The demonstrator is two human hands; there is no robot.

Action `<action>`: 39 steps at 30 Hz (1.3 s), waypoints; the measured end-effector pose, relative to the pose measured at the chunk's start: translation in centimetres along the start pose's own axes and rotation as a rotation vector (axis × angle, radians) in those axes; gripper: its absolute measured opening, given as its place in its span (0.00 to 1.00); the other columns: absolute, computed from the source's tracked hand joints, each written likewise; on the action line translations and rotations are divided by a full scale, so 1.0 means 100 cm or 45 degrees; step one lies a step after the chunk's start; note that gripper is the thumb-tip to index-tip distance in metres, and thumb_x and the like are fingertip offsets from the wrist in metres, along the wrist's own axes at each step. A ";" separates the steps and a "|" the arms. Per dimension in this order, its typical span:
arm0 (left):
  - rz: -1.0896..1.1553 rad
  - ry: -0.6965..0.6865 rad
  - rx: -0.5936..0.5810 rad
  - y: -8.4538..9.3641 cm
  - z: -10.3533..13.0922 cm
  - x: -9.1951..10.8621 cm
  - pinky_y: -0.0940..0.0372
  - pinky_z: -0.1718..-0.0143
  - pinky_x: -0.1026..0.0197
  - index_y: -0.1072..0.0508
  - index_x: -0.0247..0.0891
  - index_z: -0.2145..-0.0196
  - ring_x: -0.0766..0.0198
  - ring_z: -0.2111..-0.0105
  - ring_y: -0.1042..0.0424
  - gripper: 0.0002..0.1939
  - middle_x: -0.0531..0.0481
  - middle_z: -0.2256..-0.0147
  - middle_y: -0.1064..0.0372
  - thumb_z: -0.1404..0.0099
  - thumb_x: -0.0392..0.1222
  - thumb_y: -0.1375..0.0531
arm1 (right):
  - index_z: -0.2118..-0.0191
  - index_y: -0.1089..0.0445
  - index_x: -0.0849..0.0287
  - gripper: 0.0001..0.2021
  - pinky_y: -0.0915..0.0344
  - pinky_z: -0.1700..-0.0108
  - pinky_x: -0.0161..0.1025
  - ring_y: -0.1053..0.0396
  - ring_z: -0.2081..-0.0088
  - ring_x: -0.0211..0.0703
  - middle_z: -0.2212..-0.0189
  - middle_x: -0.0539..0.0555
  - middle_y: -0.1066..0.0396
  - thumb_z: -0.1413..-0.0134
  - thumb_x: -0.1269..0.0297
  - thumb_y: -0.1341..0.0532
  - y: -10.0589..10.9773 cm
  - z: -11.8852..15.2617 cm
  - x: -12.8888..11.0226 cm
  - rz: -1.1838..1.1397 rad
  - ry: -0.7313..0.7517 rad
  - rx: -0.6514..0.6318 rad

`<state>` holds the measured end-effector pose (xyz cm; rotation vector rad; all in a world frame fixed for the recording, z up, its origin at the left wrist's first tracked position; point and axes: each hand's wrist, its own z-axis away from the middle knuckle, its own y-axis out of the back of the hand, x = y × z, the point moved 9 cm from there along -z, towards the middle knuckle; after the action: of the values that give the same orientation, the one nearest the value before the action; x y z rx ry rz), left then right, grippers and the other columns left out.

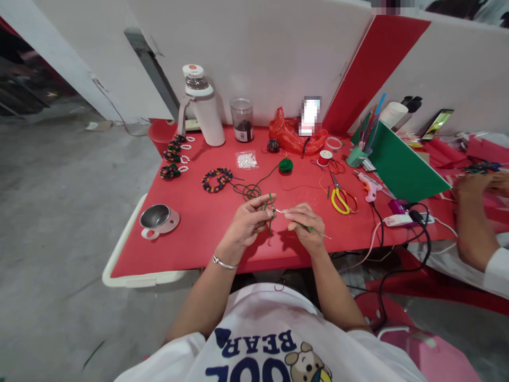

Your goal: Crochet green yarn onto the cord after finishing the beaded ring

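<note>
Over the front of the red table, my left hand [250, 220] pinches green yarn [271, 225], with a strand running up over the fingers and a short tail hanging below. My right hand [305, 225] is closed round a thin crochet hook [318, 232] with a green grip. The hook's metal tip meets the yarn at my left fingertips. Loose green loops lie behind my left hand and lead to a green yarn ball [285, 165]. Farther left rests a multicoloured crocheted ring [217, 180].
A steel cup [159, 220] stands at the left edge, a white thermos [207, 114] and a clear jar [242, 121] at the back. Yellow-handled scissors [340, 201], a pink glue gun [369, 187] and a power strip [405, 218] lie to the right. Another person's arm [475, 223] is at far right.
</note>
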<state>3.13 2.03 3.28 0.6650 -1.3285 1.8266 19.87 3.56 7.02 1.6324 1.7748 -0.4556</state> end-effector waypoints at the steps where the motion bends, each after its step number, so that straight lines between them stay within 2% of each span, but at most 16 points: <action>1: -0.007 -0.001 -0.005 0.000 0.000 0.001 0.63 0.84 0.69 0.18 0.33 0.52 0.81 0.87 0.55 0.31 0.61 0.80 0.37 0.57 0.32 0.24 | 0.56 0.16 0.42 0.10 0.27 0.56 0.50 0.19 0.62 0.48 0.61 0.52 0.14 0.41 0.48 0.30 0.001 -0.001 -0.001 0.001 0.003 -0.016; 7: -0.071 0.028 -0.102 0.002 0.000 0.006 0.63 0.84 0.69 0.16 0.33 0.55 0.80 0.87 0.52 0.27 0.59 0.81 0.36 0.56 0.31 0.26 | 0.57 0.16 0.43 0.09 0.27 0.57 0.50 0.18 0.62 0.49 0.62 0.52 0.14 0.41 0.51 0.29 0.008 -0.007 -0.012 -0.056 0.004 -0.101; 10: -0.091 0.033 -0.147 0.002 0.001 0.007 0.64 0.84 0.69 0.15 0.33 0.59 0.80 0.86 0.53 0.24 0.60 0.82 0.39 0.58 0.30 0.27 | 0.59 0.16 0.46 0.09 0.26 0.56 0.51 0.20 0.63 0.48 0.65 0.53 0.15 0.39 0.51 0.30 0.009 -0.006 -0.007 -0.156 -0.108 -0.115; 13: -0.118 0.030 -0.185 -0.005 0.002 0.004 0.63 0.83 0.68 0.14 0.34 0.59 0.79 0.86 0.53 0.24 0.58 0.81 0.38 0.58 0.32 0.27 | 0.64 0.16 0.48 0.13 0.25 0.60 0.48 0.21 0.64 0.48 0.69 0.54 0.17 0.39 0.46 0.32 0.005 0.002 0.013 -0.344 -0.335 -0.010; 16: -0.152 -0.066 -0.152 -0.014 0.001 -0.001 0.57 0.82 0.68 0.15 0.35 0.54 0.76 0.83 0.47 0.28 0.58 0.80 0.39 0.56 0.35 0.25 | 0.64 0.17 0.49 0.19 0.28 0.69 0.42 0.23 0.69 0.45 0.68 0.54 0.17 0.41 0.39 0.33 -0.006 0.015 0.026 -0.504 -0.483 0.184; 17: -0.161 -0.164 -0.090 -0.015 0.001 0.002 0.54 0.80 0.68 0.15 0.36 0.52 0.74 0.81 0.45 0.29 0.58 0.78 0.39 0.55 0.35 0.25 | 0.63 0.17 0.48 0.18 0.28 0.69 0.42 0.23 0.69 0.44 0.66 0.53 0.17 0.40 0.39 0.34 -0.007 0.018 0.025 -0.461 -0.469 0.266; 20: -0.206 -0.503 0.203 -0.009 0.008 0.011 0.48 0.76 0.69 0.17 0.38 0.48 0.73 0.76 0.43 0.31 0.58 0.75 0.39 0.53 0.33 0.26 | 0.57 0.17 0.45 0.11 0.25 0.53 0.48 0.21 0.57 0.48 0.60 0.54 0.17 0.37 0.48 0.33 -0.011 0.020 0.007 -0.060 -0.355 0.364; 22: -0.215 -0.576 0.289 -0.009 0.011 0.009 0.47 0.75 0.69 0.18 0.40 0.47 0.73 0.75 0.44 0.32 0.59 0.73 0.39 0.51 0.32 0.27 | 0.55 0.17 0.43 0.10 0.27 0.48 0.52 0.22 0.54 0.50 0.58 0.53 0.17 0.36 0.50 0.33 -0.015 0.018 -0.009 0.143 -0.225 0.364; 25: -0.067 -0.528 0.256 -0.012 0.011 0.002 0.48 0.77 0.69 0.20 0.40 0.44 0.75 0.77 0.46 0.34 0.61 0.75 0.42 0.52 0.33 0.26 | 0.54 0.17 0.41 0.10 0.26 0.51 0.52 0.22 0.55 0.50 0.57 0.53 0.17 0.35 0.50 0.34 -0.016 0.018 -0.023 0.259 -0.048 0.399; 29: 0.168 -0.227 0.019 -0.021 0.005 -0.010 0.58 0.83 0.69 0.22 0.38 0.43 0.78 0.84 0.58 0.37 0.65 0.80 0.46 0.52 0.36 0.25 | 0.52 0.18 0.38 0.09 0.27 0.54 0.51 0.21 0.58 0.48 0.58 0.51 0.16 0.34 0.51 0.35 -0.012 0.019 -0.024 0.197 0.071 0.420; 32: 0.191 -0.124 -0.076 -0.023 0.006 -0.010 0.63 0.84 0.70 0.21 0.36 0.45 0.79 0.85 0.60 0.37 0.65 0.81 0.43 0.55 0.35 0.24 | 0.51 0.19 0.37 0.10 0.28 0.54 0.51 0.20 0.59 0.48 0.58 0.49 0.16 0.35 0.52 0.33 -0.008 0.016 -0.021 0.103 0.090 0.345; 35: 0.132 -0.182 -0.022 -0.019 0.006 -0.008 0.61 0.83 0.69 0.22 0.36 0.42 0.78 0.85 0.56 0.38 0.64 0.80 0.42 0.53 0.36 0.24 | 0.53 0.18 0.39 0.09 0.28 0.54 0.51 0.20 0.59 0.48 0.58 0.51 0.15 0.35 0.51 0.33 -0.004 0.011 -0.020 0.079 0.059 0.291; 39: -0.019 -0.488 0.188 -0.011 0.012 0.002 0.51 0.79 0.70 0.20 0.36 0.44 0.77 0.79 0.46 0.35 0.62 0.77 0.41 0.52 0.33 0.25 | 0.52 0.18 0.41 0.09 0.27 0.55 0.50 0.21 0.58 0.48 0.58 0.52 0.16 0.33 0.54 0.35 -0.010 0.010 -0.025 0.253 0.027 0.226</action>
<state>3.88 1.12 4.46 1.1461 -1.4301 1.8590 19.10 0.87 7.80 1.9216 1.6041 -0.5158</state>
